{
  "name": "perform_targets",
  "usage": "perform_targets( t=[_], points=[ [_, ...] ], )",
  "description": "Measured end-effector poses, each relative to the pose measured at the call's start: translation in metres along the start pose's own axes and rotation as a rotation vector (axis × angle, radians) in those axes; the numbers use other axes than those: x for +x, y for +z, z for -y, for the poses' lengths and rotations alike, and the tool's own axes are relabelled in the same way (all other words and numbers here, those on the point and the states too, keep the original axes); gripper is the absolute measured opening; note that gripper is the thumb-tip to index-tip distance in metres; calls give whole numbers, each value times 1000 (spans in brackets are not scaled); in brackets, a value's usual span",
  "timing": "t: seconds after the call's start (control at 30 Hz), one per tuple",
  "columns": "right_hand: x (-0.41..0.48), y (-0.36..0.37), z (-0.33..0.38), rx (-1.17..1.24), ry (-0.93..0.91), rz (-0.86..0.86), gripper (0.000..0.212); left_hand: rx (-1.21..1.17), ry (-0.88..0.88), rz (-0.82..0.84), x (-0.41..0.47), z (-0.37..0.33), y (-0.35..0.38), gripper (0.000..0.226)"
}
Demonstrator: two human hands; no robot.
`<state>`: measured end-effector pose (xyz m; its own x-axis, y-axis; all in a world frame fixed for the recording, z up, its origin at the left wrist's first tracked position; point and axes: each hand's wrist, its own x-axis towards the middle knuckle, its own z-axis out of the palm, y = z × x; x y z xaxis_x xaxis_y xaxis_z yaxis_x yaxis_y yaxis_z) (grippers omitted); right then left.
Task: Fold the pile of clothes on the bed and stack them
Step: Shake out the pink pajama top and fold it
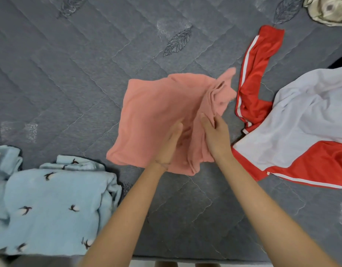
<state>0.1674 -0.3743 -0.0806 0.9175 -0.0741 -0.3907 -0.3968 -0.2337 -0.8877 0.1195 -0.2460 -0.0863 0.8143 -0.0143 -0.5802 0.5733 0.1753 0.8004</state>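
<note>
Surface: grey quilted bed (185,218) with stitched leaf motifs. Its near edge runs along the bottom of view, and both my forearms reach out over it.
Near left: a light-blue garment (54,205) with a small dark bird print lies folded on the bed, with more of the same blue cloth bunched behind and beside it.
Left grip (171,145): released, fingers straight and laid flat against the near part of the pink garment. There is a thin band (161,163) at the wrist.
Right grip (217,137): grasping, with thumb and fingers pinching a gathered fold of the pink garment.
Task item in hand: the pink garment (152,112) is mid-bed between my two grips. Its left part is spread fairly flat, its right part is bunched into folds, and its far corner is blurred.
Right of it: a red and white garment (305,120) lies unfolded just beside the pink one, with one red sleeve (258,64) with white stripes stretching away from me.
Far right corner: a crumpled beige patterned cloth (328,10) lies well apart from the rest and is cut off by the frame.
</note>
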Motion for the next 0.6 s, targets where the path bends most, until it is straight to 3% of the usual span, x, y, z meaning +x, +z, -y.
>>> perform_targets(
  t=[0.1,0.27,0.37,0.43,0.47,0.5,0.6],
  points=[
    [-4,51,27,-61,-77,147,8,-218,-32,-16,-12,-28,-29,52],
    [-15,120,51,-144,-77,435,31,-457,49,-204,-22,-39,-86,44],
    [-17,146,45,-194,-28,670,44,-481,63,-281,-20,-29,-110,38],
    [-15,151,36,-245,40,817,47,-315,15,-391,-16,-21,-124,15],
    [-15,148,32,-293,26,854,47,-133,-33,-471,-14,-13,-131,17],
    [-14,143,27,-356,-34,837,46,44,-82,-544,-13,-2,-139,21],
    [-2,124,8,-600,-404,553,43,372,-146,-655,-13,27,-154,26]
  ],
)
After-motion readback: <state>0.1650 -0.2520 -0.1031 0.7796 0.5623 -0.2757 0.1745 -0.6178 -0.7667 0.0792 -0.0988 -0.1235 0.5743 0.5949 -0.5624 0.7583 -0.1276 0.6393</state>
